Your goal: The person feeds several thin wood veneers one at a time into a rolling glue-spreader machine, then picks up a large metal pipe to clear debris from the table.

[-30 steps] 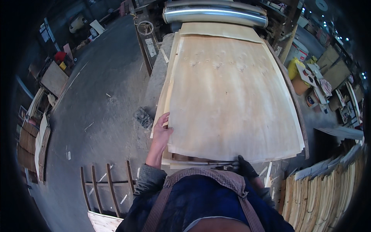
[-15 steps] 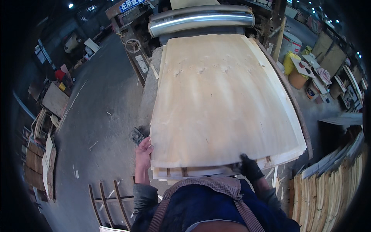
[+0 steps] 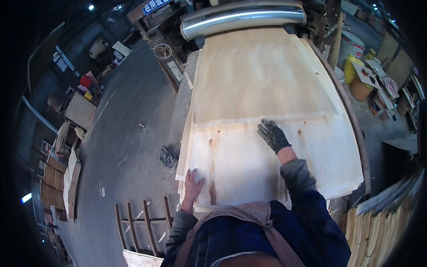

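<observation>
Take veneer sheet (image 3: 262, 75), likely light, bendy, splittable, by edge farthest from roller (image 3: 243, 18) — rests left hand (image 3: 192, 185), right hand (image 3: 274, 136) spread, apparently empty.

You stand in a woodworking workshop, a dim industrial hall: a large shiny metal roller (image 3: 243, 22) faces you, broad thin wood sheets (image 3: 267, 80) lie before it, a pale timber stack (image 3: 382, 231) fills your lower right, and wood scraps (image 3: 102, 192) litter the grey floor (image 3: 129, 133).
</observation>
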### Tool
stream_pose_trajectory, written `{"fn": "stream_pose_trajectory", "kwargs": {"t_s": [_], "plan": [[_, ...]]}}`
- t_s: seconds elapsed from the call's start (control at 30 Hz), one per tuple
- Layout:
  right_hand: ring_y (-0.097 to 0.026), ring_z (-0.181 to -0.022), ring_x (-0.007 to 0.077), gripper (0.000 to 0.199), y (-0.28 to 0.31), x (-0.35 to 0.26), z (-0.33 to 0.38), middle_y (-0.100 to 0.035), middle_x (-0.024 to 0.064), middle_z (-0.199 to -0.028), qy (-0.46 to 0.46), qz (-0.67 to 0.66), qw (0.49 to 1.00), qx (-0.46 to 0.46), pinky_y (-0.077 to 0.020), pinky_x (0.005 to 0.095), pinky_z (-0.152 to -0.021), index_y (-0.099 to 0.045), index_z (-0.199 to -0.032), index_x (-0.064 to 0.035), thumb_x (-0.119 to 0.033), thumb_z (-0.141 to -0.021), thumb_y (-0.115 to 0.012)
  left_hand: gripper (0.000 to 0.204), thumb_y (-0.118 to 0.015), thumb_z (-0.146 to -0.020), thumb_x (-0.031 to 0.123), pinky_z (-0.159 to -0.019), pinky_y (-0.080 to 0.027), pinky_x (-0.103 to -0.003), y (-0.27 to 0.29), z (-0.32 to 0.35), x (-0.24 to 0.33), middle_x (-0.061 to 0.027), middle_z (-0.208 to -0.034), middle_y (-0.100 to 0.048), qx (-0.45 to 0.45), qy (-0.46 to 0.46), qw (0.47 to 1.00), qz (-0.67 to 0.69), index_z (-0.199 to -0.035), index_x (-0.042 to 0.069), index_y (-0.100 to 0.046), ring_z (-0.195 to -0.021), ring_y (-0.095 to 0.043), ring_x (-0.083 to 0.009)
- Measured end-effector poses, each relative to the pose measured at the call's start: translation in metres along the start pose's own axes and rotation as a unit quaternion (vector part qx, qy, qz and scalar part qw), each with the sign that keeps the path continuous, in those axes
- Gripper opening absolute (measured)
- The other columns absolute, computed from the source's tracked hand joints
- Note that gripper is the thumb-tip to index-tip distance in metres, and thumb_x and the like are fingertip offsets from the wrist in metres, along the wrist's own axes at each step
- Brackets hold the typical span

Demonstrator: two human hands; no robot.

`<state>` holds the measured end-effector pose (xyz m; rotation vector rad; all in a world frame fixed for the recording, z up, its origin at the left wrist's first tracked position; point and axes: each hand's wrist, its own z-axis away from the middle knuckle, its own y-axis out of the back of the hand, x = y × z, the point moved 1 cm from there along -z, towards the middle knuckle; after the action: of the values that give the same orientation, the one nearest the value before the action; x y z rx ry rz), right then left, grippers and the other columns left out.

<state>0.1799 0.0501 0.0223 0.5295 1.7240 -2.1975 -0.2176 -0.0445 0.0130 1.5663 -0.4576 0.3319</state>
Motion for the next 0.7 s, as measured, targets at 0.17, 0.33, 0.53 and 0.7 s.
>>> {"fn": "stream_pose_trajectory", "kwargs": {"t_s": [0.17,0.33,0.53,0.7], "plan": [[-0.038,-0.117,0.0358,0.036,0.047,0.047,0.047,-0.039,0.019,-0.127,-0.108,0.1,0.979,-0.144,-0.0336,0.0473,-0.097,-0.034,-0.122,-0.0039,-0.022,-0.092,-0.034,0.059,-0.065,-0.071,0.023,-0.098,-0.031,-0.035,0.019,-0.011,0.015,-0.0221,-0.133,-0.027,-0.076,0.057,0.99,0.102,-0.122,-0.001,-0.043,-0.122,-0.03,-0.0322],[-0.048,-0.109,0.0342,0.041,0.007,0.061,0.168,-0.049,0.0217,-0.116,-0.277,0.102,0.954,-0.042,-0.0398,0.0464,-0.091,-0.033,-0.124,-0.0028,-0.013,-0.086,-0.047,0.046,-0.056,-0.07,-0.004,-0.09,-0.037,-0.027,0.064,-0.021,0.003,-0.0137,-0.12,-0.046,-0.139,0.1,0.913,0.371,-0.115,0.0,-0.051,-0.107,-0.047,-0.0191],[-0.057,-0.09,0.0268,0.031,0.051,0.069,0.25,-0.057,0.0141,-0.1,-0.292,0.041,0.955,0.035,-0.0475,0.0389,-0.077,-0.049,-0.108,-0.0049,-0.027,-0.085,-0.052,0.04,-0.049,-0.072,-0.012,-0.077,-0.044,-0.022,0.107,-0.023,0.067,-0.0065,-0.1,-0.057,-0.155,0.049,0.826,0.54,-0.11,0.0,-0.055,-0.087,-0.054,-0.0109],[-0.057,-0.061,0.0171,0.033,0.075,0.044,0.287,-0.059,0.0061,-0.073,-0.222,0.195,0.942,0.159,-0.0496,0.0297,-0.058,-0.054,-0.088,-0.0066,-0.039,-0.081,-0.056,0.036,-0.048,-0.073,-0.011,-0.073,-0.047,-0.024,0.151,-0.021,0.077,-0.0083,-0.095,-0.06,-0.125,0.04,0.799,0.587,-0.106,0.0,-0.056,-0.08,-0.057,-0.0121]]}}
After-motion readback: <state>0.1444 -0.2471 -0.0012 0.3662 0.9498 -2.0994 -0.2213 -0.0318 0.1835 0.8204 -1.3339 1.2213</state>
